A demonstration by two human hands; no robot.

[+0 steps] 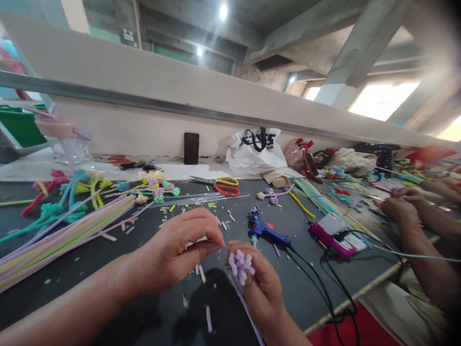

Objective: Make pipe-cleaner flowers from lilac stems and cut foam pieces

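My right hand (259,281) is closed around a small lilac flower (241,265) made of fuzzy stems; its long lilac stem runs down below the hand. Just left of it, my left hand (190,245) is held over the table with thumb and fingers curved toward each other. Its fingertips come close to the flower, and whether something tiny lies between them cannot be made out. A blue glue gun (270,233) lies to the right of my hands. Beyond them are scissors (226,186) with yellow and red handles.
Bundled pastel stems (72,230) and finished flowers lie at left. Stem scraps litter the dark table (151,307). A black phone (191,148) and a white bag (255,151) stand at the back. At right are a magenta device (333,240), cables and another person's hands (403,206).
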